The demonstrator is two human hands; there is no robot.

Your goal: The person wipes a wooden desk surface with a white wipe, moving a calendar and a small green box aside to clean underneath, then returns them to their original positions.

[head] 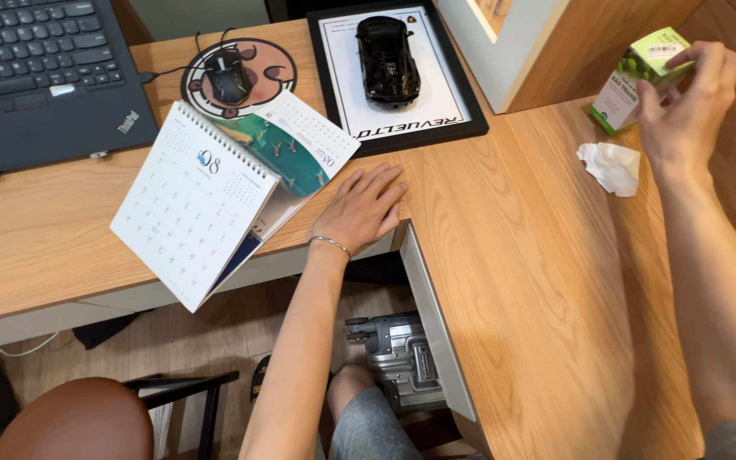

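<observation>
Left hand (366, 207) flat, fingers spread wide, palm down on the wooden worktop (504, 255) at its inner corner; holds nothing. Thin bracelet (330, 244) on that wrist. Just left of the hand: desk calendar (193, 204), white grid page, tented, overhanging the worktop edge. Right of the hand, well apart: crumpled white tissue (610, 165). Just beyond the tissue: right hand (685, 106) closed around a small green-and-white carton (641, 77), tilted, lower corner at the worktop. Beyond the left hand: black model car (388, 60) on a black-framed white plaque (395, 77). Beyond the calendar: black mouse (228, 77) on a round pad (240, 75); laptop (40, 77) far left.
</observation>
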